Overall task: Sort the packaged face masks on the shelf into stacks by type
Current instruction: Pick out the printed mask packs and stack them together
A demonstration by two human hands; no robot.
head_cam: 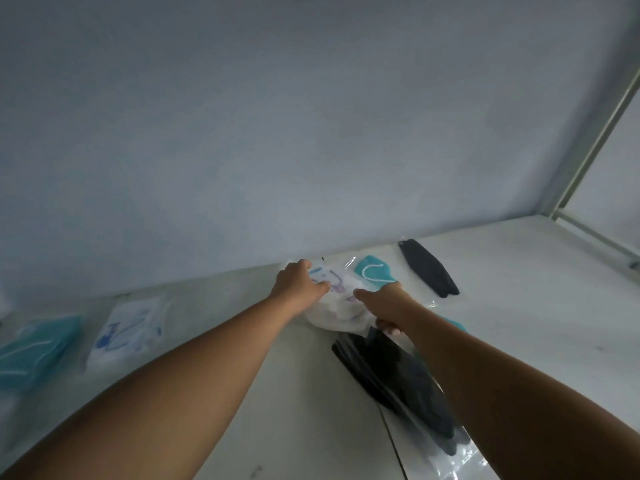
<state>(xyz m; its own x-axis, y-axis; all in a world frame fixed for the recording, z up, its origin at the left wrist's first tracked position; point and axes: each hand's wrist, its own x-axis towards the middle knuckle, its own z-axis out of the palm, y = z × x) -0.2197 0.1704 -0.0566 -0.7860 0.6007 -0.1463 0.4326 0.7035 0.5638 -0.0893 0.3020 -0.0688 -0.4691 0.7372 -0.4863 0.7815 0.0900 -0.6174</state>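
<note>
On the white shelf [311, 393] both my hands reach to a white printed mask pack [337, 306] near the back wall. My left hand [298, 284] grips its far left end, fingers curled over the top. My right hand [382, 303] holds its right side, thumb under the near edge. Behind it lies a teal mask pack [374, 273], partly hidden by my right hand. A black mask pack [429, 268] lies further right. Black mask packs [398, 382] are stacked near my right forearm.
At the left lie a white printed mask pack [128, 332] and a stack of teal masks [38, 348]. The grey back wall [277, 133] stands close behind the packs. A metal shelf post [595, 133] rises at the right.
</note>
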